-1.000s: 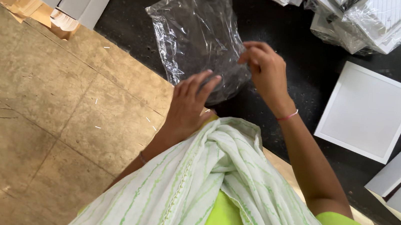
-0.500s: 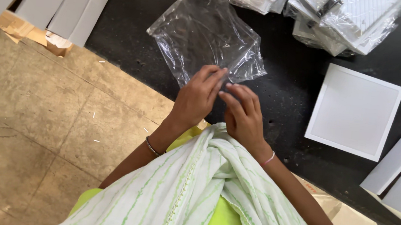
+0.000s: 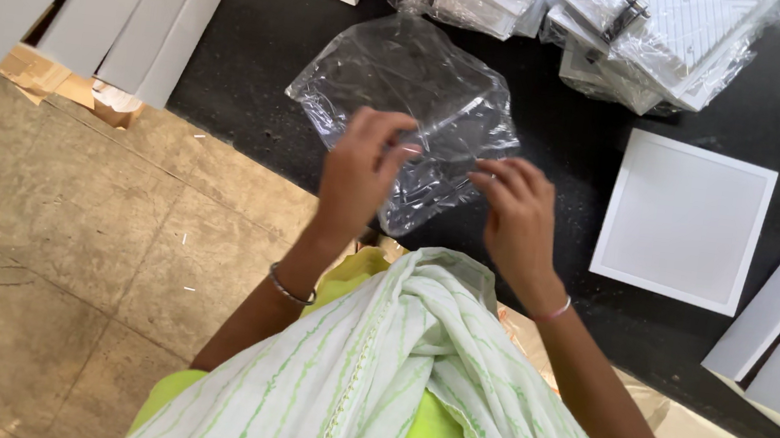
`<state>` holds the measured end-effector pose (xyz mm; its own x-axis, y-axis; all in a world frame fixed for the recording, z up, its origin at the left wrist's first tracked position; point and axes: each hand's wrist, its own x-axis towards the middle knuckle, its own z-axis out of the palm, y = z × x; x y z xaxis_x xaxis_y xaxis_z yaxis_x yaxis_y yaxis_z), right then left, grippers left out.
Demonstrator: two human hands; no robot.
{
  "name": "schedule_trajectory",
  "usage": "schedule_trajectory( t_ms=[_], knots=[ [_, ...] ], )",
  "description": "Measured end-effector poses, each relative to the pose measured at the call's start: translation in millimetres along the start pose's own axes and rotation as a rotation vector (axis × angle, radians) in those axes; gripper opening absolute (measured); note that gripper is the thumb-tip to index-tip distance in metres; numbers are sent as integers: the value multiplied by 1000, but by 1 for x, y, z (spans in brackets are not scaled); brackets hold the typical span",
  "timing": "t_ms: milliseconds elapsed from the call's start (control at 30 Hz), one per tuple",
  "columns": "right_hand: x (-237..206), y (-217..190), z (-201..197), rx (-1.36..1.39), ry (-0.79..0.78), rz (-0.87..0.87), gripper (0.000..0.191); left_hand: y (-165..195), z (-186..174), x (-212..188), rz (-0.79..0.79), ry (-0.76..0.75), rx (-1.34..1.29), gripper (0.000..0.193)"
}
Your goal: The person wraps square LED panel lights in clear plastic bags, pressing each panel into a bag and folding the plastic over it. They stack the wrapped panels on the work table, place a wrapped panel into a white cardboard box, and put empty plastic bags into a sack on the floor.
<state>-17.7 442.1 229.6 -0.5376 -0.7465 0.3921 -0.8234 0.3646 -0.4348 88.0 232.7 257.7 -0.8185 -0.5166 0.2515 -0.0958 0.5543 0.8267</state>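
L hand (image 3: 356,171) and R hand (image 3: 518,214) each pinch the near edge of the clear bag (image 3: 403,103) lying on the dark top, w/ thin film likely to tear or slip if tugged apart unevenly.

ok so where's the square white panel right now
In the head view the square white panel lies flat on the black table, right of the right hand and the clear plastic bag.
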Motion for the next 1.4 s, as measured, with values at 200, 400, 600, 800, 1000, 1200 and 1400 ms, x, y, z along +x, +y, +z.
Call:
schedule_trajectory(
  t_ms=[200,400,600,800,1000,1200,1400],
  knots=[
    [11,5,44,505,-155,-87,58,40,48,-27,196,-143,-133,22],
    [87,32,99,230,-28,89,81,56,36,-42,-3,-859,-446,46],
    [91,22,86,454,-45,-35,81,-21,-21,0,141,485,259,52],
    [110,17,91,793,-33,272,89,-123,-38,7,-411,263,-468,21],
    [80,-6,86,894,-271,232,76,-165,-38,2,-389,330,-678,15],
    [37,18,56,842,-59,377,65,-185,-59,-2,-363,427,-595,26],
    [18,32,53,442,-77,291,59,-153,-57,-6,-121,460,330,48]
  ],
)
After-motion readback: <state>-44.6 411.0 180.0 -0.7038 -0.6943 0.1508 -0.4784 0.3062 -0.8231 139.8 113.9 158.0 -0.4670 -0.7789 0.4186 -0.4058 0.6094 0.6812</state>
